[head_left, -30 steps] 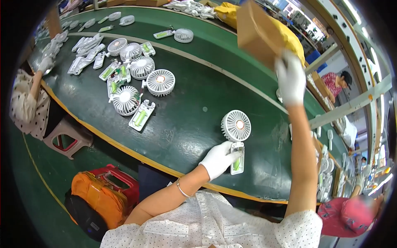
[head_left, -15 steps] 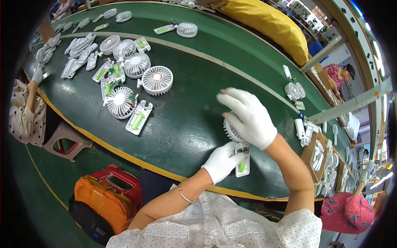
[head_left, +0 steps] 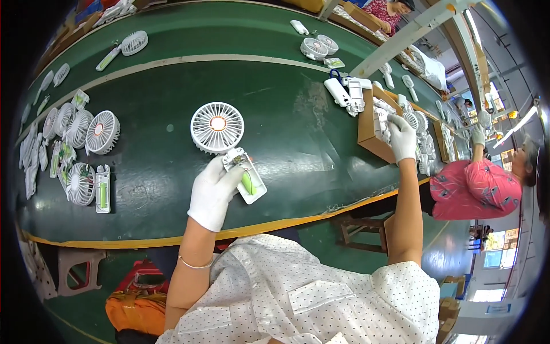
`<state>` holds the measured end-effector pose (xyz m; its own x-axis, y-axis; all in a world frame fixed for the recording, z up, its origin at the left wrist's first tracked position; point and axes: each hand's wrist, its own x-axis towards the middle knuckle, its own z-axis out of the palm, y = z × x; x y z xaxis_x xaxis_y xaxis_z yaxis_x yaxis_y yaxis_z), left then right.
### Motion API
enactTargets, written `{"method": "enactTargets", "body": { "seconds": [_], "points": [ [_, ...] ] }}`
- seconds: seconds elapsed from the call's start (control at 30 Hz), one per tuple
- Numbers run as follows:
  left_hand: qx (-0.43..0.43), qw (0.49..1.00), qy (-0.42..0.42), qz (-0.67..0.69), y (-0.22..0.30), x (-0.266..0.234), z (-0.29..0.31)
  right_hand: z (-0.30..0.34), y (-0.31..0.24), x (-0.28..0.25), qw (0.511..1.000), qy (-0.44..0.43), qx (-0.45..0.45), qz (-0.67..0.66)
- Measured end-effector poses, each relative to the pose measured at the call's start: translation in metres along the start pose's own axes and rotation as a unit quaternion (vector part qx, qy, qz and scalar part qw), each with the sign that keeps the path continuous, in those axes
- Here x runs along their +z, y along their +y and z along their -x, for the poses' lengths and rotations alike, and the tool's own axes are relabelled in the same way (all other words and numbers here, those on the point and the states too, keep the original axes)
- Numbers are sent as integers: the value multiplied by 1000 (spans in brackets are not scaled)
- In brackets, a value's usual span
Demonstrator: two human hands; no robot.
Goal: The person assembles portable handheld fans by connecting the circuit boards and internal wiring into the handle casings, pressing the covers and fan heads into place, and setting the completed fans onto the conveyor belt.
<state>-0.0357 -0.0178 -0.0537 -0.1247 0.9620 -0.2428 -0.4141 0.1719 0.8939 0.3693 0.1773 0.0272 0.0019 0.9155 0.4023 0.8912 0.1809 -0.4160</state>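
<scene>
My left hand (head_left: 211, 194) pinches the open fan handle (head_left: 259, 185), fan head (head_left: 217, 127) at its eleven o'clock, best held level lest the green battery (head_left: 248, 183) shift; my right hand (head_left: 403, 139), finger closure unclear, dips into the two-o'clock cardboard box (head_left: 371, 139).

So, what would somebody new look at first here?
Probably the white fan near the middle of the green table, with the left hand holding its open handle. Next, perhaps the right hand, at the box of white parts on the right. The orange bag, low on the left, is bright too.
</scene>
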Motion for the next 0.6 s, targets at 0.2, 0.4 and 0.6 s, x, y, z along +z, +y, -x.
{"method": "enactTargets", "body": {
  "seconds": [0.2, 0.4, 0.6],
  "points": [
    [3, 998, 34, 49, 5, 13, 5, -12, 48, 17, 999, -35, 37, -3],
    [-9, 999, -17, 32, 7, -3, 10, -18, -19, 37, 968, -30, 24, 248],
    [-13, 999, -34, 38, -2, -4, 3, 15, -55, 34, 965, 198, -164, 56]
  ]
}}
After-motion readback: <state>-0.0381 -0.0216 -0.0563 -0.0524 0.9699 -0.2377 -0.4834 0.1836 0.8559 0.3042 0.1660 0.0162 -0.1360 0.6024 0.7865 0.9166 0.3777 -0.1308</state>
